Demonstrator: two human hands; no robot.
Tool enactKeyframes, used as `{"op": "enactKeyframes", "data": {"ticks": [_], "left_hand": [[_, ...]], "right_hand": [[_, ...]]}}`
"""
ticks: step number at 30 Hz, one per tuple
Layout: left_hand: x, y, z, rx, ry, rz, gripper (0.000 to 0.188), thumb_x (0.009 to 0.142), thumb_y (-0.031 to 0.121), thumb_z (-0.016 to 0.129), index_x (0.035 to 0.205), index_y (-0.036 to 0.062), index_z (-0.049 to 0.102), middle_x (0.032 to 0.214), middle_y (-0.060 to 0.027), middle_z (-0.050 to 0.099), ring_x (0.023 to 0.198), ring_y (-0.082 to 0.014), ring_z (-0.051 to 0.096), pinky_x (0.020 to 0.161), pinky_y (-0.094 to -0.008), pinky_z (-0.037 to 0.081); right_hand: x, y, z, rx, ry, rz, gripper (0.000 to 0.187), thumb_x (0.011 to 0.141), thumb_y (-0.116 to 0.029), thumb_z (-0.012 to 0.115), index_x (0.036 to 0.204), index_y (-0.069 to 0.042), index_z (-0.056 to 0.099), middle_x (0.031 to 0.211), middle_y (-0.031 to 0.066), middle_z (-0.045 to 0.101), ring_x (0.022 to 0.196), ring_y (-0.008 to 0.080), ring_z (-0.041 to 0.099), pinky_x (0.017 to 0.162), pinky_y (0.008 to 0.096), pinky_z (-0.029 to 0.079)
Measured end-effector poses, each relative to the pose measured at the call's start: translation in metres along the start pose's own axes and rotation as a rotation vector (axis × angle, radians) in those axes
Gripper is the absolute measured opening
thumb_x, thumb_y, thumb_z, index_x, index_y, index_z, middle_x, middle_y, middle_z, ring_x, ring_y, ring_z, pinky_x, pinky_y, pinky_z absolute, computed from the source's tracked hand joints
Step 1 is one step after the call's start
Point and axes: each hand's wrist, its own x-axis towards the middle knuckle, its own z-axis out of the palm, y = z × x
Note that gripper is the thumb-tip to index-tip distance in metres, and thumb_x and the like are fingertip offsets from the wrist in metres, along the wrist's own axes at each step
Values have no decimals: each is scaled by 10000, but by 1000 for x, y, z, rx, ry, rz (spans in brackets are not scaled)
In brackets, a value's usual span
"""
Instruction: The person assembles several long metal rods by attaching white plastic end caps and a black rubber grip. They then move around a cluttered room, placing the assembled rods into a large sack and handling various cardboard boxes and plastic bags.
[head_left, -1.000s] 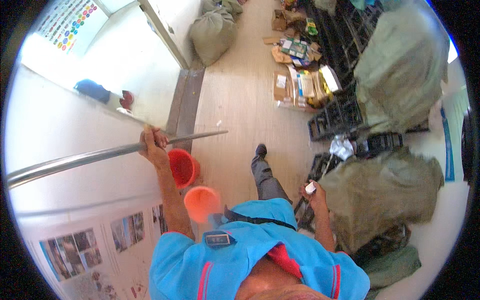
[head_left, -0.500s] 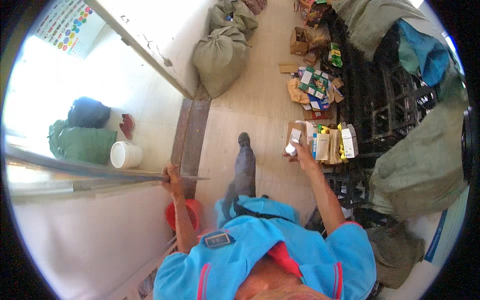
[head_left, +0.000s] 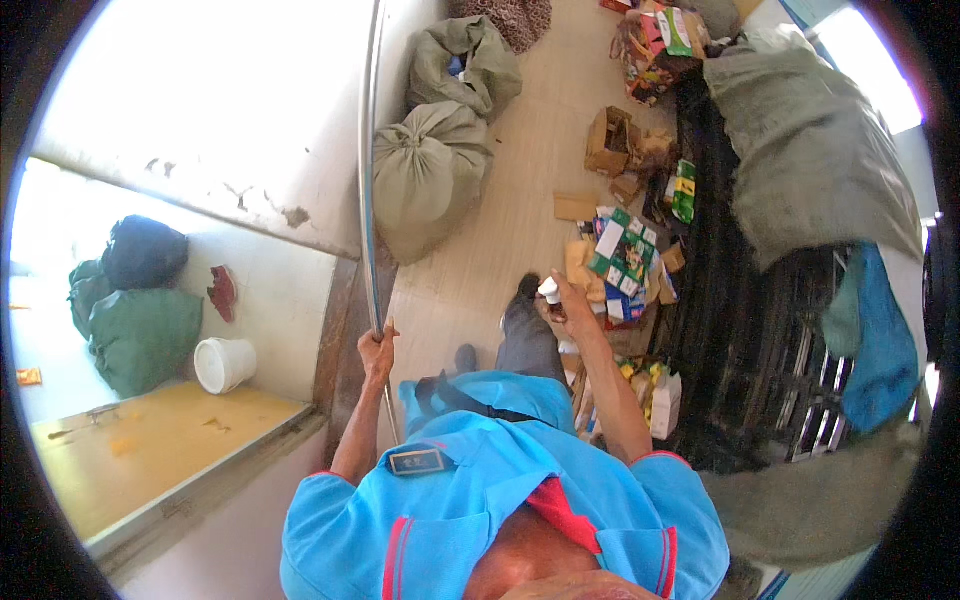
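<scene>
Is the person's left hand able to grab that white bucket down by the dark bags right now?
Probably not. The left hand is wrapped around the long metal pole, and the white bucket sits well off to its left, beyond the wall edge that stands between them.

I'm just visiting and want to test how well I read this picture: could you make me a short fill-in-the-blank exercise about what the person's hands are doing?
1. The left hand grips a long ____ pole that runs up along the wall.
2. The right hand holds a small bottle with a ____ cap.
3. Two stuffed green ____ lie on the floor beside the pole.
4. The person wears a ____ shirt.

Missing words: metal; white; sacks; blue
</scene>
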Motion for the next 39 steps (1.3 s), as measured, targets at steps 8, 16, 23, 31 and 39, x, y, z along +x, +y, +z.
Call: {"op": "enactKeyframes", "data": {"ticks": [8, 16, 23, 31, 39], "left_hand": [[114, 63, 93, 193, 9, -73, 472, 840, 481, 654, 713, 30, 711, 508, -46, 513, 518, -152, 529, 527, -341, 418], [147, 132, 164, 173, -52, -222, 499, 860, 483, 636, 684, 18, 680, 494, -56, 514, 492, -149, 515, 482, -352, 390], [226, 177, 202, 175, -92, -353, 505, 856, 498, 626, 679, 30, 695, 515, -94, 559, 507, -191, 564, 516, -361, 437], [299, 258, 215, 214, -148, -488, 445, 855, 444, 635, 717, 25, 695, 564, -123, 599, 552, -244, 607, 559, -380, 462], [281, 303, 243, 251, -114, -661, 406, 857, 411, 639, 768, 17, 685, 666, -184, 648, 640, -324, 649, 608, -413, 488]], "right_hand": [[251, -197, 27, -119, -215, -70, 483, 930, -501, 510, 866, -33, 609, 684, 78, 613, 475, 130, 539, 358, 243, 336], [382, -403, 95, -135, -340, 4, 465, 962, -434, 486, 1008, 21, 567, 864, 133, 656, 622, 169, 602, 419, 259, 390], [491, -471, 146, -205, -300, 76, 495, 952, -452, 493, 1029, 30, 578, 872, 141, 647, 630, 189, 629, 449, 267, 437], [632, -529, 197, -276, -235, 48, 484, 945, -423, 522, 965, 53, 603, 765, 132, 650, 577, 167, 623, 427, 278, 445], [773, -561, 249, -448, -285, -7, 462, 921, -371, 585, 944, 91, 586, 756, 183, 651, 573, 211, 658, 418, 316, 483]]}}
